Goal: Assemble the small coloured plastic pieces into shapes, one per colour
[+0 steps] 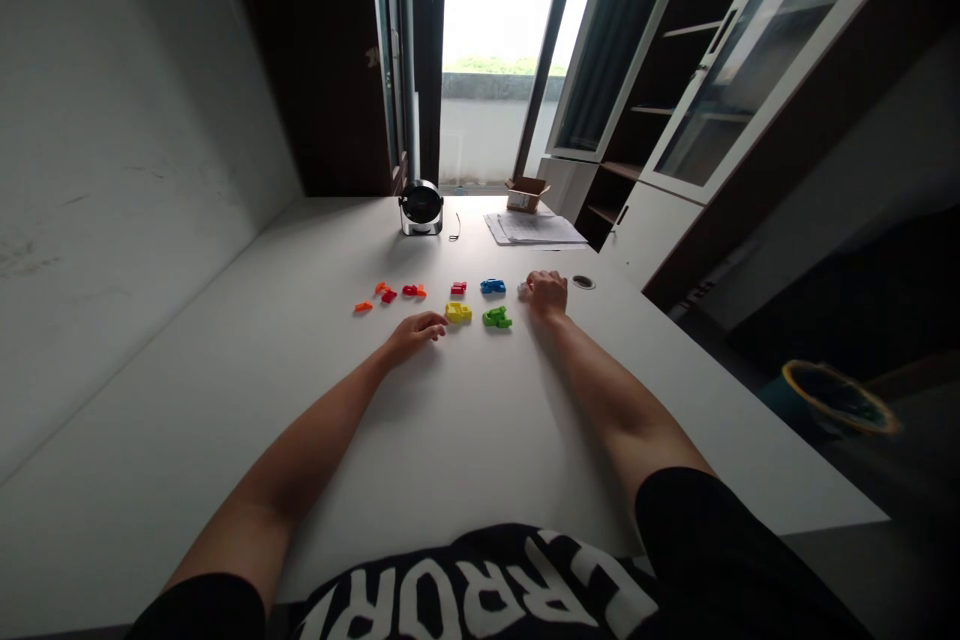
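Note:
My left hand (pixel 415 334) rests on the white table with its fingers loosely apart and nothing in them. Its fingertips lie close beside a group of yellow plastic pieces (pixel 458 312). At the right end of the row, my right hand (pixel 547 293) has its fingers closed around white plastic pieces (pixel 523 291), which it partly hides. Green plastic pieces (pixel 497 318) and blue plastic pieces (pixel 493 286) lie between the hands. Further left are small red pieces (pixel 458 288), a red and orange group (pixel 413 290) and loose orange pieces (pixel 363 307). Their exact shapes are too small to make out.
A round black device on a stand (pixel 421 208) is at the table's far side. Papers (pixel 534 228) and an open cardboard box (pixel 526 194) stand at the back right. A round cable hole (pixel 583 282) lies right of my right hand. A wall borders the left.

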`<state>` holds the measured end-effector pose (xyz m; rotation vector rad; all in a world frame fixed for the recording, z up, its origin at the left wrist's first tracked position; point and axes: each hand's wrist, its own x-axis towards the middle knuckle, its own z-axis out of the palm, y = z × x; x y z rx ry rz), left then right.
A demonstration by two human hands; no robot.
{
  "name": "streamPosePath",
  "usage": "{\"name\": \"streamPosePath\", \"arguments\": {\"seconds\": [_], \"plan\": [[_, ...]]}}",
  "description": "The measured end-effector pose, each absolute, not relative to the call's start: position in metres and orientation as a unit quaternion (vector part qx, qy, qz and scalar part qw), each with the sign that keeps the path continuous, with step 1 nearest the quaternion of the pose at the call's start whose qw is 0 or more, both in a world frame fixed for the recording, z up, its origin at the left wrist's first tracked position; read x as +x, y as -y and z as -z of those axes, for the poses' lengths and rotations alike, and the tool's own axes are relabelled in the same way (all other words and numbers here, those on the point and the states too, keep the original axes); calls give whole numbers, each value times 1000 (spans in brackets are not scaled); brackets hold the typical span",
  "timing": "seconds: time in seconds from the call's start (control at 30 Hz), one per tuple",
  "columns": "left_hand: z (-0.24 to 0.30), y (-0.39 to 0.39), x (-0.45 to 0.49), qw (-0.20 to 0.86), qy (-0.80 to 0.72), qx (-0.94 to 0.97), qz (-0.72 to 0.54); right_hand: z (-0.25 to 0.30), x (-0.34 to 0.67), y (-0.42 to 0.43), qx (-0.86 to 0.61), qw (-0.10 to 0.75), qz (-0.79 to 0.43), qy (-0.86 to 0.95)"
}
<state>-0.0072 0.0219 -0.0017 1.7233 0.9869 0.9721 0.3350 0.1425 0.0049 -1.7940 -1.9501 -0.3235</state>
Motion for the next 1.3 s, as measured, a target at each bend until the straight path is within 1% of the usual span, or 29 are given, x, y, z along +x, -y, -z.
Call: {"name": "streamPosePath", "arguments": {"seconds": [0.13,0.3,0.37,0.43,0.53,0.6,0.67,0.8,0.9,1.07,1.17,1.3], "plan": [[2,-23,-8,444,-399,701,-391,-8,334,-139,-655,245,116,705],[5,-23,-5,405,-418,712,-392,-15,302,-114,-610,321,73,721],[4,-24,-8,346,-446,721,-401,-19,280,-99,-566,352,43,744],[2,-26,-15,252,-488,726,-413,-22,258,-84,-528,386,5,756],[0,-34,-33,100,-554,709,-425,-26,229,-61,-462,431,-95,769],[2,-40,-43,35,-585,695,-417,-27,212,-46,-431,445,-175,765],[4,-45,-47,4,-613,685,-394,-25,196,-30,-411,439,-238,763],[8,-54,-35,-13,-617,707,-346,-12,172,-8,-374,387,-292,791],[7,-64,-25,-26,-590,757,-280,-1,165,-5,-379,350,-300,803],[9,-89,-21,-42,-587,785,-193,6,165,-8,-372,330,-301,814],[11,-97,-22,-31,-597,780,-188,5,166,-8,-364,328,-288,823],[11,-89,-23,-30,-615,755,-227,7,165,-7,-361,332,-286,823]]}}
